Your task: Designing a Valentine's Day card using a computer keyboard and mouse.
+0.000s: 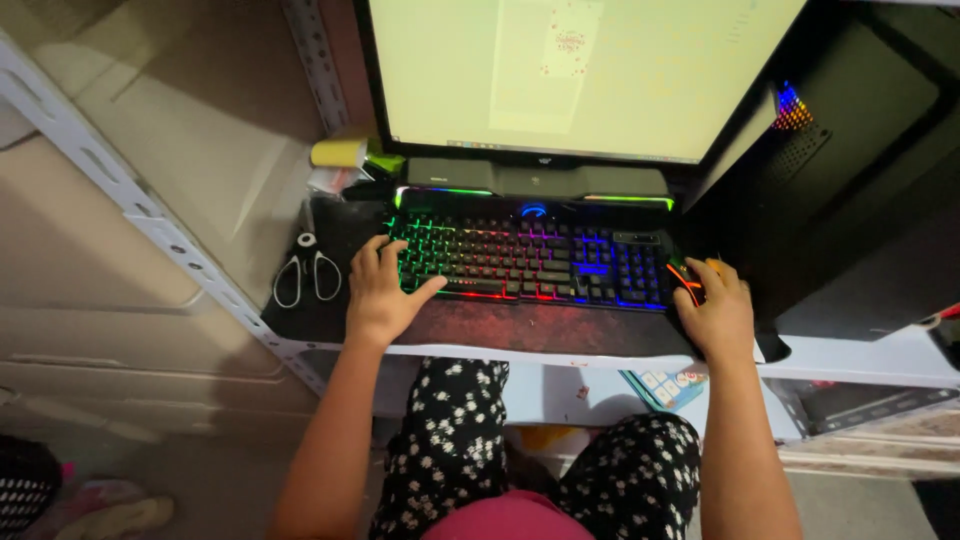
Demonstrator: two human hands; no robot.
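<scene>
Nearest, at 6 o'clock, the person is sitting with knees in black flowered trousers [450,450] tucked under the desk edge [860,362]. A coloured booklet [665,385] is lying just beyond the right knee, below the desk.

Left hand [380,290] is resting at about 9 o'clock of the keyboard [535,258], fingers spread loose over the green-lit keys, thumb stretching toward the red-lit bottom row. Nothing is being gripped; fingertips are touching keys.

Right hand [715,310] is lying at 3 o'clock of the keyboard, curled over a mouse [690,275] that is glowing orange at its edge. The hand is cupping the mouse; most of the mouse is hidden beneath it.

The keyboard is sitting mid-desk on a dark mat [520,328], lit green at left, red at centre, blue at right.

At 9 o'clock of the left hand, scissors [307,270] with white handles are lying flat, near but apart from it.

Farther, at 12 o'clock, a speaker bar [535,182] is standing under a bright monitor [580,75]. A yellow roll [340,152] is lying at 10 o'clock. A black computer case [860,180] is standing at 2 o'clock.
</scene>
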